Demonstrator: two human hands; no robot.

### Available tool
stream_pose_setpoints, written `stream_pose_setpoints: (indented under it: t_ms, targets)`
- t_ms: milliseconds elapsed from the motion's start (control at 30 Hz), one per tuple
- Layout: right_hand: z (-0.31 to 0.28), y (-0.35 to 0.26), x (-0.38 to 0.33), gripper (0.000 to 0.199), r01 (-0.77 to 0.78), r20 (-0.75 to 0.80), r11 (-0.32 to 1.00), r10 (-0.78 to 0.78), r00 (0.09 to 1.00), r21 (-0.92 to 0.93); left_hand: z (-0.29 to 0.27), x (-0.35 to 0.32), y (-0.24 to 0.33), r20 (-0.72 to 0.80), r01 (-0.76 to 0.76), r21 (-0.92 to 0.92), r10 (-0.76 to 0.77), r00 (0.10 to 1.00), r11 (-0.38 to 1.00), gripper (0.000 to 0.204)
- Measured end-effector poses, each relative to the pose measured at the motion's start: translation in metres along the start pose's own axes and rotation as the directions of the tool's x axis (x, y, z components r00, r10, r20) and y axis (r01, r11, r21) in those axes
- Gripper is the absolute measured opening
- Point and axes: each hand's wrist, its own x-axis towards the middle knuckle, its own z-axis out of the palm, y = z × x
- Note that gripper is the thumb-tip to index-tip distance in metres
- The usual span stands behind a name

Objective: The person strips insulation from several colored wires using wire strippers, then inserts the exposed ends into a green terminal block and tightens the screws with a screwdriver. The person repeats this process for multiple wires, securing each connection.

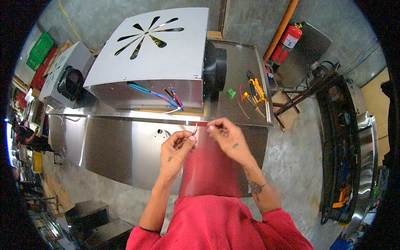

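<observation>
In front of the steel bench's edge, my left hand (178,146) pinches a thin wire (195,130) between thumb and fingers, its end pointing up. My right hand (227,137) is just to the right, a small gap away, with fingers curled and thumb pressed in; whether anything is between them is too small and blurred to tell. Beyond my hands stands a large grey metal housing (166,46) with petal-shaped slots on top. Blue, red and black wires (160,95) come out of its near side, and a white cable (171,111) lies by them.
On the bench (237,116) to the right lie yellow-handled pliers (259,89), a screwdriver (252,103), a green connector (231,93) and a loose thin wire (242,107). A black round duct collar (216,71) sticks out of the housing. A smaller housing (62,77) stands left; a fire extinguisher (290,38) is far right.
</observation>
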Motion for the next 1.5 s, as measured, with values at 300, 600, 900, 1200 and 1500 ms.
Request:
stream_pose_setpoints:
  t_ms: [300, 600, 900, 1200, 1500]
  targets:
    - [0.04, -0.005, -0.01, 0.025, 0.01, 0.085, 0.951, -0.038, 0.996, 0.309, -0.005, -0.001, 0.007, 0.051, 0.045, -0.016, -0.044, 0.998, 0.999, 0.018]
    - [0.043, -0.014, -0.021, 0.023, -0.019, -0.011, 0.953, 0.023, 1.0, 0.301, 0.003, -0.011, 0.004, -0.017, -0.191, 0.132, 0.195, 0.981, 0.973, 0.022]
    - [0.052, -0.016, -0.029, 0.02, 0.161, -0.185, 0.967, -0.125, 0.975, 0.196, 0.014, -0.012, 0.0, 0.052, -0.579, 0.477, 0.636, 0.77, 0.661, 0.014]
    - [0.035, -0.026, -0.029, 0.027, 0.188, -0.211, 0.942, -0.131, 0.969, 0.278, 0.014, -0.016, 0.009, -0.11, -0.265, 0.268, 0.303, 0.947, 0.926, 0.018]
    - [0.044, -0.029, -0.026, 0.02, 0.036, -0.002, 0.962, -0.037, 0.999, 0.269, 0.007, -0.014, 0.01, -0.091, -0.231, 0.23, 0.257, 0.962, 0.945, 0.02]
